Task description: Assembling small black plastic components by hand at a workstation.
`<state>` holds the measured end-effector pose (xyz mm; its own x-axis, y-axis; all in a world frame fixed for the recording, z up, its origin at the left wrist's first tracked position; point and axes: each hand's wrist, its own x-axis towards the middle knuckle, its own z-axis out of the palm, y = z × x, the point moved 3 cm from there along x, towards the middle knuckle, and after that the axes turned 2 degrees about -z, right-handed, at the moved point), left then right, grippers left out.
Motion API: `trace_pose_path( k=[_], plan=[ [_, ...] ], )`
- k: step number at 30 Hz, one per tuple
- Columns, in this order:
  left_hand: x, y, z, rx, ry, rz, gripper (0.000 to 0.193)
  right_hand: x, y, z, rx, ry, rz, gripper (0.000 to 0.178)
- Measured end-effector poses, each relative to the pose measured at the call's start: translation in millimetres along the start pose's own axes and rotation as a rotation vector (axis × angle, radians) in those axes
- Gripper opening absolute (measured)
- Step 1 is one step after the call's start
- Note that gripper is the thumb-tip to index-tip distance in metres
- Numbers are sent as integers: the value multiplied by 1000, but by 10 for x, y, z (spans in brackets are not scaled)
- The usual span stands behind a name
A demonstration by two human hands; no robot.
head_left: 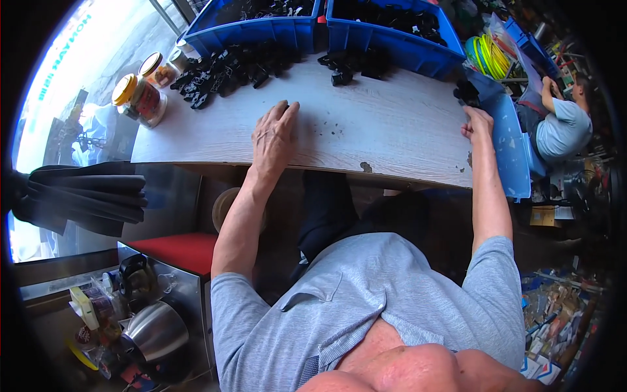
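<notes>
My left hand rests over the middle of the pale tabletop, its fingers bent together. A tiny dark bit shows at its fingertips, too small to name. At the table's right end my right hand is closed, with small black plastic parts at its fingertips, beside a light blue bin. A loose pile of black plastic parts lies at the back left of the table. Another smaller heap of black parts lies at the back middle.
Two blue crates of black parts stand along the back edge. Lidded jars stand at the left. Further right, a coil of yellow-green hose and another person are seen. A steel kettle sits low at left.
</notes>
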<state>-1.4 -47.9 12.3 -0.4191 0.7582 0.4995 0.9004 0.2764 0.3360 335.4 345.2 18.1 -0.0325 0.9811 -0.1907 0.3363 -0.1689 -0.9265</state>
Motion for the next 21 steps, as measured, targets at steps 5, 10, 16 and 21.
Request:
trace_pose_path(
  k=[5,10,16,21],
  plan=[
    [-57,-113,7,70,35,-75,53,-18,-7,-27,89,167,-16,39],
    [-3,21,39,84,29,-61,52,-527,-290,553,92,-185,-106,44],
    [134,219,140,-82,-78,-7,68,-904,-478,1406,-77,-438,-195,50],
    [126,175,182,63,69,47,45,-1016,-594,1845,-265,-387,-351,52]
  ],
)
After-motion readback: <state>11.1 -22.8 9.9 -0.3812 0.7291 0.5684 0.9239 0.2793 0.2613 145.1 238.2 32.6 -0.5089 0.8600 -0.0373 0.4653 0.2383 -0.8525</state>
